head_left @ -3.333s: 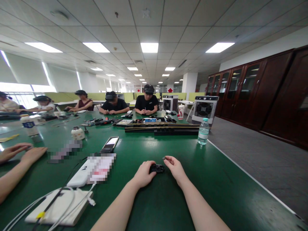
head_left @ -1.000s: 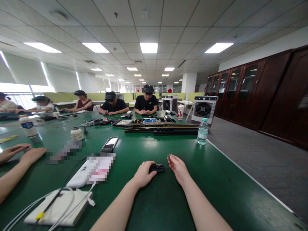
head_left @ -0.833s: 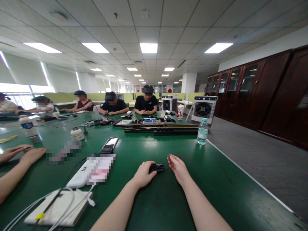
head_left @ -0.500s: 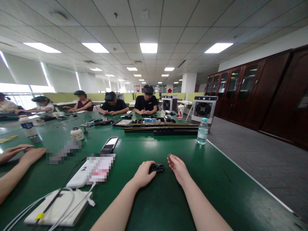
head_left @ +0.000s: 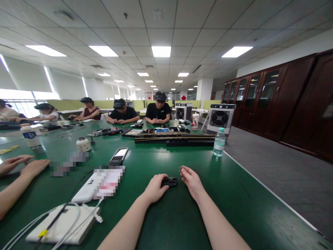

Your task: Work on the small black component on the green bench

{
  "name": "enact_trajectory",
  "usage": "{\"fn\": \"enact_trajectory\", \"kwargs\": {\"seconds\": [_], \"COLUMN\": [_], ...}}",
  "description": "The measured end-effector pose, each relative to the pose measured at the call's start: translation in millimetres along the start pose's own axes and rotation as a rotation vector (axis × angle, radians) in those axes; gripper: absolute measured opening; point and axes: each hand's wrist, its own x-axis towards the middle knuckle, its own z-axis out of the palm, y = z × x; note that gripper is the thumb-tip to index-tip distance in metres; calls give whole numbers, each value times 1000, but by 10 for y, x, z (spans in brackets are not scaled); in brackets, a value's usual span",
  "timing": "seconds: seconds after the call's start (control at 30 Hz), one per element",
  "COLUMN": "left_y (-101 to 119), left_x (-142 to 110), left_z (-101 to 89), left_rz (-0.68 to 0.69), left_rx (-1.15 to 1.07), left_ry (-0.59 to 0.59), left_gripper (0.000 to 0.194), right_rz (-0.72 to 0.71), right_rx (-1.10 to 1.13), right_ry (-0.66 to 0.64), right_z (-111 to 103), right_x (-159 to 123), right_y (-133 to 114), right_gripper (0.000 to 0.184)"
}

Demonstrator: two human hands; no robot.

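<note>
Left hand (head_left: pixel 155 188) is clasping the left end of a small black device (head_left: pixel 171 181) between thumb and fingers; the device is resting on green tabletop (head_left: pixel 174 222). Right hand (head_left: pixel 191 180) is pinching a small grey piece (head_left: pixel 180 168), right of the left-hand grip and apart from the device. Beyond the right-hand grip, a water bottle (head_left: pixel 219 143) is standing upright.

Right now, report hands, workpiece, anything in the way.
Left hand holds black device on table. Right hand pinches small piece, apart from device. Bottle beyond, not between them.
</note>
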Motion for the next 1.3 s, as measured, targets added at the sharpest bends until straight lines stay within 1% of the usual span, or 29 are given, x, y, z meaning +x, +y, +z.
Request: {"fn": "enact_trajectory", "kwargs": {"seconds": [0.1, 0.2, 0.27, 0.4, 0.47, 0.53, 0.6, 0.7, 0.77, 0.87, 0.93, 1.0, 1.1, 1.17, 1.3], "left_y": [5, 7, 5, -4, -9, -15, -20, -27, -32, -41, -47, -51, -52, -51, -54], "left_x": [2, 6, 11, 16, 16, 15, 15, 16, 17, 20, 21, 22, 24, 26, 29], "left_z": [-4, -5, -2, 5, 9, 14, 20, 28, 32, 33, 34, 36, 43, 47, 55], "left_rz": [-7, -4, 3, 8, 10, 17, 26, 32, 33, 36, 36, 36, 26, 8, -32], "left_rx": [3, 11, 17, 24, 32, 37, 37, 30, 24, 21, 23, 26, 32, 33, 19], "left_ry": [-8, -10, -10, -11, -11, -7, -2, 7, 10, 10, 9, 11, 27, 38, 31], "left_gripper": [41, 41, 41, 41, 41, 40, 39, 38, 38, 39, 39, 38, 38, 39, 45], "right_rz": [-61, -175, -245, -371, -436, -486, -510, -510, -504, -487, -462, -428, -378, -356, -329], "right_rx": [-86, -159, -249, -546, -692, -845, -1009, -1185, -1217, -1181, -1110, -1013, -921, -928, -963], "right_ry": [-30, -113, -174, -222, -239, -289, -338, -362, -366, -362, -363, -358, -304, -278, -282], "right_z": [19, 37, 41, 30, 26, 25, 26, 29, 28, 15, -1, -20, -44, -53, -57], "right_x": [-11, -20, -27, -52, -73, -95, -113, -127, -126, -109, -87, -60, -25, -13, -15], "right_y": [1, 16, 36, 65, 62, 52, 41, 33, 37, 61, 84, 104, 122, 127, 128], "right_gripper": [38, 34, 29, 21, 20, 20, 20, 20, 20, 20, 22, 28, 37, 38, 38]}}
